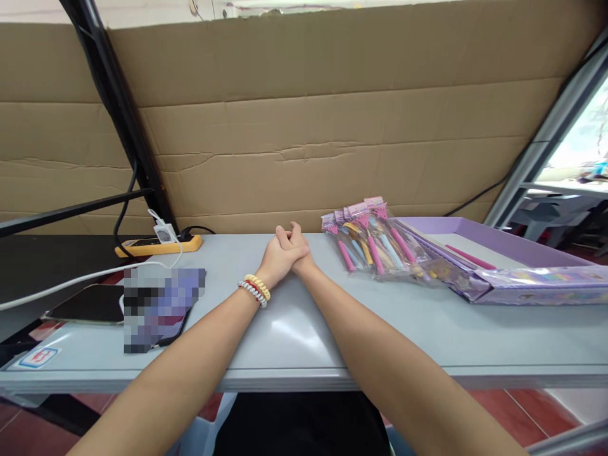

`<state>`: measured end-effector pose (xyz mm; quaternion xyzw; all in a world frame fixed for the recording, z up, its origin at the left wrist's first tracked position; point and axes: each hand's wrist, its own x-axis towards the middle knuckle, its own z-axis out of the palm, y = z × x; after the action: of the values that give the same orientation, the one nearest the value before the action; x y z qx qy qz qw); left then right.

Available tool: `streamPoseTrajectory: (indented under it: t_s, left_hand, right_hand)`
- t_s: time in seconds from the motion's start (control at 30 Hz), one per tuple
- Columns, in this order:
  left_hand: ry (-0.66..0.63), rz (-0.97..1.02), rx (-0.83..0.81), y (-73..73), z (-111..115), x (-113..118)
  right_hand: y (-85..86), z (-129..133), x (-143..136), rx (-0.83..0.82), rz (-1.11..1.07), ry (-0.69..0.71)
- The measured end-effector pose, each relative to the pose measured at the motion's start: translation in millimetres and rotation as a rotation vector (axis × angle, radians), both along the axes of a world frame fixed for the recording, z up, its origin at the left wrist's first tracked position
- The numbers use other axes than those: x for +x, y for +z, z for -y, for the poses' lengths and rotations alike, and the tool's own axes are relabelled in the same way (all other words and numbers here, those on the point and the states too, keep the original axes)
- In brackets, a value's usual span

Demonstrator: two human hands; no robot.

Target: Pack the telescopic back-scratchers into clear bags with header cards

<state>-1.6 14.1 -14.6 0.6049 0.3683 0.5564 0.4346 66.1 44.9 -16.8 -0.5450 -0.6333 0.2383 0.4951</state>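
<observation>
My left hand [278, 258], with beaded bracelets [255, 290] at its wrist, is clasped with my right hand [300, 246] over the grey table [294, 335]. The fingers of both wrap round each other, and no object shows between them. Some of the fingertips are hidden in the clasp. Just to the right of my hands lies a bunch of clear plastic packets [375, 244] with printed pink-purple tops. Inside them are slim pink, blue and yellow pen-like sticks. Neither hand touches the packets.
An open purple box [536, 286] holds a pink stick [470, 257] at the right. On the left are a yellow power strip [190, 244] with a white charger [166, 233], a dark phone [88, 305] and a blurred purple item [164, 310]. Cardboard [304, 139] walls the back.
</observation>
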Motion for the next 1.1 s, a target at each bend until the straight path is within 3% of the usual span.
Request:
streamPoseTrajectory:
  t_s: [0.23, 0.37, 0.5, 0.73, 0.93, 1.1]
  left_hand:
    - [-0.066, 0.036, -0.132, 8.5, 6.6, -2.7]
    - [-0.053, 0.044, -0.085, 7.3, 6.5, -3.1]
    - [-0.034, 0.124, -0.081, 3.4, 6.5, 2.2]
    - [-0.167, 0.113, -0.209, 9.0, 10.5, -0.1]
    - [-0.042, 0.046, -0.107, 6.8, 7.8, 0.6]
    - [-0.032, 0.115, -0.132, 4.3, 7.7, 5.1]
  right_hand:
    - [-1.6, 1.3, 1.4, 0.052, -0.034, -0.080]
    - [0.5, 3.1, -2.8, 0.041, -0.058, -0.024]
    - [-1.7, 1.3, -4.0, 0.059, -0.038, -0.068]
    - [-2.3, 4.5, 1.6, 0.024, -0.004, -0.141]
    - [-2.7, 1.2, -2.0, -0.060, -0.093, -0.020]
    - [-5.9, -2.2, -0.2, -0.082, -0.049, -0.045]
